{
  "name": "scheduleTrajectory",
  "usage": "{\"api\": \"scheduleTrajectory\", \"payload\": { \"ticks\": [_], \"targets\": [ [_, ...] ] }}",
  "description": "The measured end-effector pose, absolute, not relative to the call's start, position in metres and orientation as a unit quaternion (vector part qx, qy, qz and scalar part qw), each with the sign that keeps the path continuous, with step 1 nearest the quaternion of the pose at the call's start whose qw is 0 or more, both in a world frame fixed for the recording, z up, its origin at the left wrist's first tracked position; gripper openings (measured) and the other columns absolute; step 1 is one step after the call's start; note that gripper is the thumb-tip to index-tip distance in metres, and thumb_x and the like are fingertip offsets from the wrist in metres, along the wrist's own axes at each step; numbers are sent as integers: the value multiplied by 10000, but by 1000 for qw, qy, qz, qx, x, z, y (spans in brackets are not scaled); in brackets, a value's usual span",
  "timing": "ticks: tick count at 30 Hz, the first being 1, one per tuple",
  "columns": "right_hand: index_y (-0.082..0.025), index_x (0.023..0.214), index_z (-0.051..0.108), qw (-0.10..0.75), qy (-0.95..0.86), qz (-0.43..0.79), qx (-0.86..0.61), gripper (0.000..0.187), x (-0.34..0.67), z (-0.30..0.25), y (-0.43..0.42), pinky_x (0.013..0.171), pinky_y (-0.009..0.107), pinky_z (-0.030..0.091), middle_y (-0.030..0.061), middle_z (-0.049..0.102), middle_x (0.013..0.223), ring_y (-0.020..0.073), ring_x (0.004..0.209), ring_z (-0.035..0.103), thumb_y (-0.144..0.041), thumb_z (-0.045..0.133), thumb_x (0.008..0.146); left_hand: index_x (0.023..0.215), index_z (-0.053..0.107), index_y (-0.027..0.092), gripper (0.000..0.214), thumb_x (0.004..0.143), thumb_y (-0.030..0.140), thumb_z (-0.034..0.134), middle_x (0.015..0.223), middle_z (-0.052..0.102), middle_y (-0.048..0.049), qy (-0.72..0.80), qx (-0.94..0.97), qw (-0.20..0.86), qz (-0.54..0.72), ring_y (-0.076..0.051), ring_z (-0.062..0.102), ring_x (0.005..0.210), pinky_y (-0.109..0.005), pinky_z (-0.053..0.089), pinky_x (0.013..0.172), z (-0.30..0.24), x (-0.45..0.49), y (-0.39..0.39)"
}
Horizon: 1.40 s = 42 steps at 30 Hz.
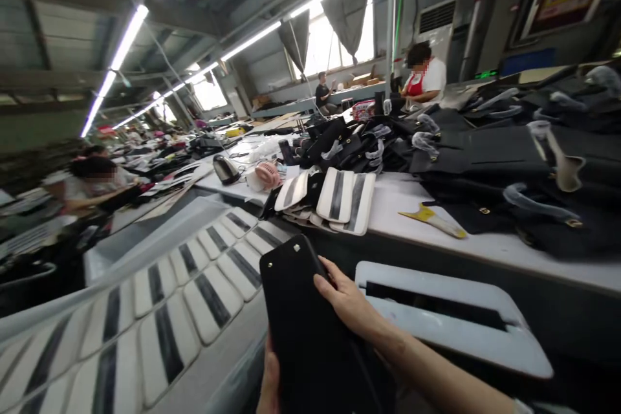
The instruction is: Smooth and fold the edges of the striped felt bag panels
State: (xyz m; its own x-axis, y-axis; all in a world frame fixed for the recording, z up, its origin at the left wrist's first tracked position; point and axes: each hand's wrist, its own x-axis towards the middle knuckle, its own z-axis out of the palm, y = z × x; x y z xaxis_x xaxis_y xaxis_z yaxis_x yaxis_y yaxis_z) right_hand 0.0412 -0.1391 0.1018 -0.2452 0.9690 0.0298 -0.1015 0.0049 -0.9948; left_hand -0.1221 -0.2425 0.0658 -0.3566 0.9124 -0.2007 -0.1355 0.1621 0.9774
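Both hands hold a black bag piece [315,336], smooth like leather, with two small metal fittings near its top end. It slants up and away from me in the lower middle of the view. My right hand [347,301] grips its right edge, thumb on top and fingers bent around the side. At its lower left edge, my left hand [270,375] is closed around it, mostly hidden behind the piece. Beyond its top end lies a stack of cream pads [334,197] with dark stripes on the table [388,204].
Rows of cream striped pads [213,301] cover a surface on my left. A pale slotted board [451,317] lies at right, below the table edge. Black bags [485,149], a yellow-handled tool [434,218], a pink fan [268,174] and a kettle [226,170] occupy the table. Other people work farther off.
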Motion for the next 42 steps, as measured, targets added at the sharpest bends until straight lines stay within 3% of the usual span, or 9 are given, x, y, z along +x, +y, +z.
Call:
{"api": "scheduleTrajectory", "payload": {
  "ticks": [4,9,16,23,35,42],
  "targets": [
    [-250,1358,513,517,-547,487,-443,494,50,108,-156,989,362,481,54,620,1300,227,1153,599,-368,593,884,1295,536,289,454,912,531,508,1309,587,-79,570,296,466,609,-269,563,1193,-471,493,984,58,-116,-228],
    [-197,1187,635,505,-560,408,-514,342,56,111,-164,887,346,509,68,713,1083,236,991,662,-322,589,872,1327,519,350,580,801,564,640,1298,627,-13,556,281,481,617,-284,553,1242,-408,500,1022,51,-109,-210],
    [-191,1005,672,487,-554,364,-568,245,66,109,-166,708,304,486,57,723,838,220,778,667,-375,547,902,1195,577,215,581,745,560,704,1146,679,-86,617,334,392,595,-262,674,987,-351,568,812,47,-100,-194],
    [-176,833,668,505,-533,329,-594,304,74,97,-171,601,268,441,39,687,707,186,652,614,-444,540,895,1084,618,174,529,732,557,709,1008,711,-96,628,399,355,566,-262,686,858,-374,549,764,48,-97,-192],
    [-173,808,683,514,-481,417,-574,505,95,63,-171,547,299,505,53,679,642,227,620,641,-669,598,775,939,585,177,333,866,502,591,865,687,-62,609,459,336,553,-221,654,785,-342,513,750,54,-75,-195],
    [-164,914,661,537,-446,451,-556,447,106,56,-172,658,327,531,79,728,800,254,741,676,-593,642,790,1028,551,196,301,873,448,605,910,642,-46,576,478,341,569,-194,617,825,-315,494,782,43,-69,-191]
  ]
}}
